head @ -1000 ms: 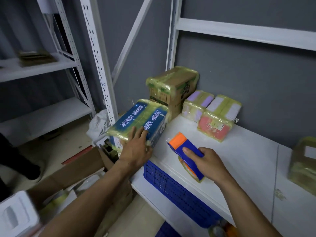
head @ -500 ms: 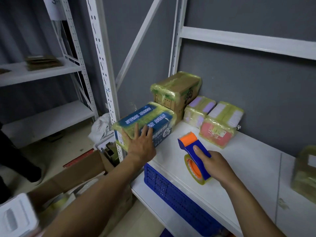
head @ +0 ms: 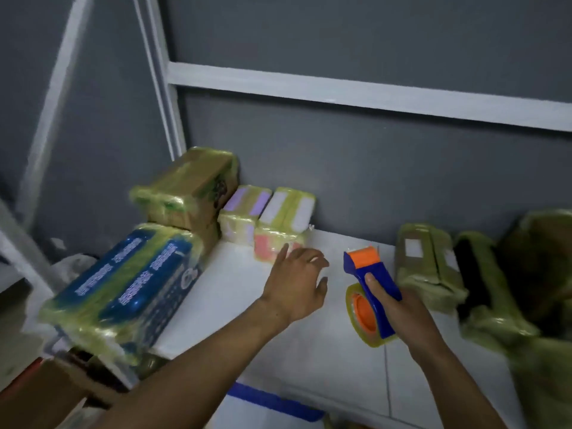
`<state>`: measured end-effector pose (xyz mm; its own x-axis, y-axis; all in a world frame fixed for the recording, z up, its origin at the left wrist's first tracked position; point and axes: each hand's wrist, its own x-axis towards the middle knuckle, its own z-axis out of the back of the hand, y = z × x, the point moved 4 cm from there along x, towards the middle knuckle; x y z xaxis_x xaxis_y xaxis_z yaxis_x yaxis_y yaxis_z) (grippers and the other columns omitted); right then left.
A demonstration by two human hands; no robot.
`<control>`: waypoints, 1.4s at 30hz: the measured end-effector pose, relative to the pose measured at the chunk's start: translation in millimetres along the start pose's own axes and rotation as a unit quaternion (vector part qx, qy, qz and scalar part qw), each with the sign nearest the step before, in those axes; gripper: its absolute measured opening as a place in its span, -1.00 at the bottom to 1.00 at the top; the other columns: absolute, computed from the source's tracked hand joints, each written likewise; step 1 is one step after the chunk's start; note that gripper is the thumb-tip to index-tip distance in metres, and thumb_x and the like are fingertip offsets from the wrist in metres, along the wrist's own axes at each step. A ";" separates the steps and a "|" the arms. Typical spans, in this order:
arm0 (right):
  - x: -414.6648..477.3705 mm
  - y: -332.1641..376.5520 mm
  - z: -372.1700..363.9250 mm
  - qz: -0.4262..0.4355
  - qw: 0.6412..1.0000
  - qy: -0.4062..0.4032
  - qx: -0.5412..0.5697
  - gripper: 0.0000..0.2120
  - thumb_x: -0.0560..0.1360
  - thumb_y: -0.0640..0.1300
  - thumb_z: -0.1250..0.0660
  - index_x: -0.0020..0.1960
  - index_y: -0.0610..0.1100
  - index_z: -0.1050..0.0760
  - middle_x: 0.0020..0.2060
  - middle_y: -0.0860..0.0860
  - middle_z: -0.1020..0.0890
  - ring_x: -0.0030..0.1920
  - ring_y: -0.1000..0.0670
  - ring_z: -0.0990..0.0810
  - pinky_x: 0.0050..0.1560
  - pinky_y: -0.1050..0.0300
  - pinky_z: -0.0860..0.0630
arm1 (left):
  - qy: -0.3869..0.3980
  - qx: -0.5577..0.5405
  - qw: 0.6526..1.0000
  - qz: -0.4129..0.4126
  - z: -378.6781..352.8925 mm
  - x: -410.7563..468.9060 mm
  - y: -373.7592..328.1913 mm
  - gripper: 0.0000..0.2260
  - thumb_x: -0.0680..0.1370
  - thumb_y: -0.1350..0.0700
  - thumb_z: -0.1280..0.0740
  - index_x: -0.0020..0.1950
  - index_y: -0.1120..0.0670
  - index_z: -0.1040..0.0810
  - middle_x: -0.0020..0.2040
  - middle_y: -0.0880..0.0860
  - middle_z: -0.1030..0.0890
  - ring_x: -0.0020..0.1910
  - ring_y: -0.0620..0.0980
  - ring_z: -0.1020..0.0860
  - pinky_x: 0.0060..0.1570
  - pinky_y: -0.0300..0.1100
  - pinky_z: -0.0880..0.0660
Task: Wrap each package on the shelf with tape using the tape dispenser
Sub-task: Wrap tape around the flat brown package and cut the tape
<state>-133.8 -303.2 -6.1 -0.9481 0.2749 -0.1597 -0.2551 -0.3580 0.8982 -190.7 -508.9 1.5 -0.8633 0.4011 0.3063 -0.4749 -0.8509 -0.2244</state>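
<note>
Right hand [head: 402,314] grips the dispenser [head: 379,281], centre right, above the shelf [head: 247,320]. Left hand [head: 297,283], fingers spread and empty, hovers beside the pink pack [head: 269,247]. Risk: the blue pack [head: 123,289], lower left, appears to overhang the shelf edge; a nudge could tip it off.

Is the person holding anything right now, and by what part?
The right hand grips the tape dispenser by its blue handle. The left hand holds nothing and hovers open above the shelf.
</note>
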 end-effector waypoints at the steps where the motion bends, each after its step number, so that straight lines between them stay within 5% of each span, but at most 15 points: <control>1: 2.2 -4.3 17.4 -0.004 1.000 -0.018 0.010 -0.53 0.48 0.26 -0.43 -0.10 -0.19 -0.60 -0.29 -0.07 -0.69 -0.27 -0.04 -0.64 -0.27 0.11 -0.47 | 0.013 0.002 1.000 -0.026 -10.3 13.8 -15.0 -0.62 0.62 -0.05 -0.25 0.43 -0.05 -0.50 0.47 -0.06 -0.45 0.50 0.01 -0.33 0.57 0.10 0.04; 6: 19.0 -39.5 104.3 -0.054 0.993 -0.095 0.034 -0.63 0.46 0.23 -0.48 -0.04 -0.09 -0.63 -0.18 -0.06 -0.71 -0.13 -0.09 -0.68 -0.04 -0.01 -0.57 | 0.113 0.003 0.988 -0.100 -62.7 100.5 -93.7 -0.52 0.62 -0.05 -0.28 0.54 -0.04 -0.36 0.57 -0.01 -0.32 0.55 0.04 -0.24 0.59 0.07 0.03; 11: 23.3 -84.7 160.3 -0.112 0.984 -0.127 0.052 -0.59 0.49 0.24 -0.43 -0.10 -0.13 -0.58 -0.19 -0.10 -0.67 -0.19 -0.07 -0.63 -0.19 0.07 -0.48 | 0.214 -0.118 0.963 -0.116 -118.8 143.2 -158.7 -0.39 0.62 0.02 -0.36 0.63 -0.02 -0.21 0.61 0.00 -0.25 0.54 0.05 -0.27 0.48 -0.20 -0.18; 14: 26.8 -92.9 182.6 -0.120 0.984 -0.122 0.042 -0.63 0.56 0.19 -0.39 -0.15 -0.11 -0.52 -0.25 -0.05 -0.62 -0.25 -0.01 -0.58 -0.29 0.14 -0.39 | 0.221 -0.083 0.965 -0.112 -148.0 160.3 -170.3 -0.36 0.64 0.02 -0.33 0.66 -0.04 -0.10 0.66 -0.02 -0.10 0.60 0.05 -0.17 0.55 -0.10 -0.10; 20: 35.4 -110.8 205.0 -0.128 0.984 -0.112 0.050 -0.66 0.54 0.22 -0.40 -0.09 -0.06 -0.55 -0.17 -0.02 -0.66 -0.15 -0.01 -0.63 -0.24 0.14 -0.48 | 0.167 0.069 0.968 -0.175 -160.7 155.1 -179.0 -0.71 0.69 -0.09 -0.18 0.38 -0.13 -0.50 0.29 0.04 -0.61 0.25 0.11 -0.57 0.17 -0.16 -0.51; 23: 42.8 -119.2 204.5 -0.131 0.984 -0.111 0.042 -0.64 0.51 0.27 -0.41 -0.09 -0.04 -0.56 -0.12 -0.04 -0.69 -0.08 -0.08 -0.67 0.00 -0.04 -0.59 | 0.161 0.061 0.974 -0.148 -156.8 148.4 -164.9 -0.60 0.68 0.01 -0.14 0.53 -0.18 -0.32 0.30 0.11 -0.58 0.20 0.21 -0.57 0.18 -0.05 -0.51; 26: 47.2 -121.1 204.9 -0.131 0.983 -0.123 0.031 -0.61 0.51 0.29 -0.39 -0.10 -0.05 -0.54 -0.14 -0.06 -0.68 -0.08 -0.11 -0.66 0.10 -0.12 -0.59 | 0.168 0.047 0.979 -0.106 -149.0 134.2 -142.2 -0.63 0.71 -0.01 -0.10 0.52 -0.20 -0.33 0.38 0.07 -0.55 0.26 0.20 -0.55 0.27 -0.07 -0.47; 32: 44.6 -106.5 187.1 -0.090 0.984 -0.153 0.005 -0.61 0.55 0.23 -0.38 -0.06 -0.13 -0.55 -0.22 -0.08 -0.64 -0.20 -0.04 -0.61 -0.21 0.10 -0.45 | 0.178 0.057 0.982 -0.027 -129.2 96.8 -109.5 -0.40 0.55 0.34 -0.13 0.55 -0.09 -0.28 0.23 0.13 -0.61 0.12 0.22 -0.61 0.16 0.02 -0.54; 37: 42.5 -105.4 156.6 -0.073 0.990 -0.121 0.028 -0.65 0.54 0.26 -0.37 0.04 -0.03 -0.56 -0.12 0.00 -0.68 -0.10 -0.02 -0.65 -0.09 0.04 -0.54 | 0.218 0.099 0.971 0.018 -110.3 59.2 -111.7 -0.65 0.54 0.35 -0.18 0.25 0.09 -0.54 0.11 0.13 -0.59 0.06 0.14 -0.59 -0.08 -0.12 -0.42; 42: 34.4 -91.7 139.7 -0.027 0.994 -0.105 -0.016 -0.62 0.54 0.20 -0.40 0.01 -0.14 -0.56 -0.17 -0.08 -0.68 -0.19 -0.01 -0.66 -0.26 0.15 -0.45 | 0.231 -0.098 0.968 -0.016 -80.5 56.3 -101.8 -0.79 0.51 0.16 -0.46 0.10 -0.10 -0.69 0.08 -0.09 -0.69 0.07 -0.03 -0.63 0.05 -0.20 -0.53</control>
<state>-116.5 -136.2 -36.8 -0.8734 0.4731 -0.1154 -0.3133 -0.3644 0.8770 -204.8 -372.4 -32.9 -0.8108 0.5728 -0.1205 -0.4861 -0.7736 -0.4065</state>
